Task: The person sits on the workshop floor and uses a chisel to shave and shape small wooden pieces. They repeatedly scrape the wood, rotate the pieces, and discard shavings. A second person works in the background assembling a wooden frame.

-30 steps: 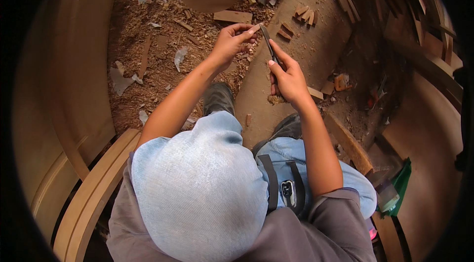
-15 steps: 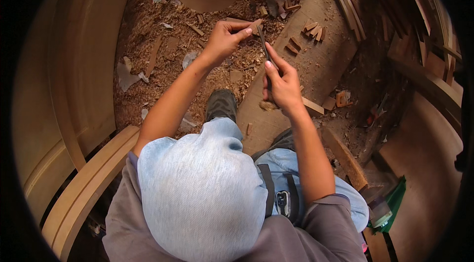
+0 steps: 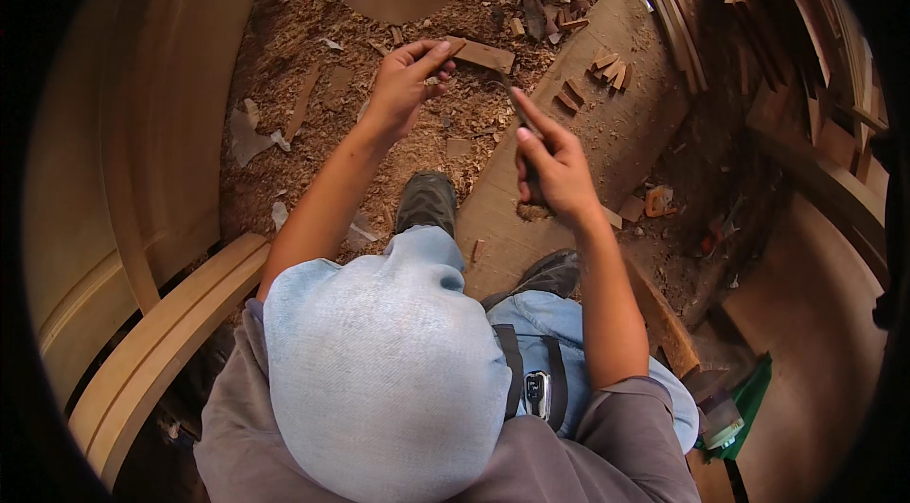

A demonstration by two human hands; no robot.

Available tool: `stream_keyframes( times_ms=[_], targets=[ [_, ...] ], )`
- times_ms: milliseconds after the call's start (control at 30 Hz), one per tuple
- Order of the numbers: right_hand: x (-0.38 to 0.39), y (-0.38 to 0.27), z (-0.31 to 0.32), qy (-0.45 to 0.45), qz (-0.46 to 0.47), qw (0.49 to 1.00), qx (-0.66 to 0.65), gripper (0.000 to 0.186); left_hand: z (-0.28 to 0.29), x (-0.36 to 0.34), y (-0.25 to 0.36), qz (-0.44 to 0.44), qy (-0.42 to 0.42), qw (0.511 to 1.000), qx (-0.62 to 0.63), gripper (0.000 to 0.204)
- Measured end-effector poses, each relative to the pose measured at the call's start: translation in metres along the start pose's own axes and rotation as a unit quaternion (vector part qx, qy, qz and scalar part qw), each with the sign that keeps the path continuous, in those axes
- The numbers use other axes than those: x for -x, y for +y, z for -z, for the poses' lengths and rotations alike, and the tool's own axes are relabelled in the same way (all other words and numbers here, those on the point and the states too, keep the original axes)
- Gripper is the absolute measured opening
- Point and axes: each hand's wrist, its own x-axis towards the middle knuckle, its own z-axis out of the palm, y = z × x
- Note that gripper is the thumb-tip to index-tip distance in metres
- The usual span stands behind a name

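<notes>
My left hand (image 3: 409, 81) pinches a small brown wood piece (image 3: 458, 46) between thumb and fingertips. A flat, pale-brown wood block (image 3: 488, 57) lies just beyond it; I cannot tell whether they touch. In my right hand (image 3: 557, 166) is a chisel (image 3: 506, 86), its narrow dark blade pointing forward and left, the forefinger stretched along it. The frayed butt of its handle (image 3: 533, 211) shows below the palm. The blade tip is blurred and apart from the held piece. Small cut wood pieces (image 3: 609, 72) lie grouped on a broad board (image 3: 616, 138) to the right.
Shavings and scraps cover the ground (image 3: 313, 152). Curved wooden strips (image 3: 171, 342) stand at my left, near a large panel (image 3: 123, 143). More strips (image 3: 815, 48) are stacked far right. A thick offcut (image 3: 664, 313) and a green object (image 3: 749, 408) lie by my right knee.
My left hand has moved left with the wood piece, away from the blade. My right hand has shifted slightly right and down with the chisel. More of the flat block now shows.
</notes>
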Motion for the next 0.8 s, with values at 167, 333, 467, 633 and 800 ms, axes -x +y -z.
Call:
stream_keyframes(
  times_ms=[167, 333, 467, 633, 800],
  targets=[
    [-0.007, -0.025, -0.034, 0.018, -0.033, 0.999, 0.015, 0.051, -0.018, 0.004, 0.003, -0.010, 0.009, 1.000, -0.007, 0.017],
    [-0.005, -0.013, -0.028, 0.016, -0.027, 0.999, 0.015, 0.050, -0.010, 0.003, -0.001, -0.033, 0.004, 0.999, -0.024, 0.013],
    [-0.006, -0.006, -0.046, 0.072, 0.007, 0.997, 0.024, 0.049, -0.012, -0.001, 0.009, -0.069, -0.031, 0.993, -0.093, 0.013],
    [-0.037, -0.052, -0.053, 0.381, 0.000, 0.905, -0.192, 0.045, -0.032, 0.017, 0.012, -0.092, -0.099, 0.969, -0.208, 0.017],
    [-0.035, -0.066, 0.031, 0.288, 0.152, 0.937, -0.122, 0.052, -0.007, 0.034, 0.009, 0.012, -0.005, 0.994, -0.111, 0.019]
  ],
)
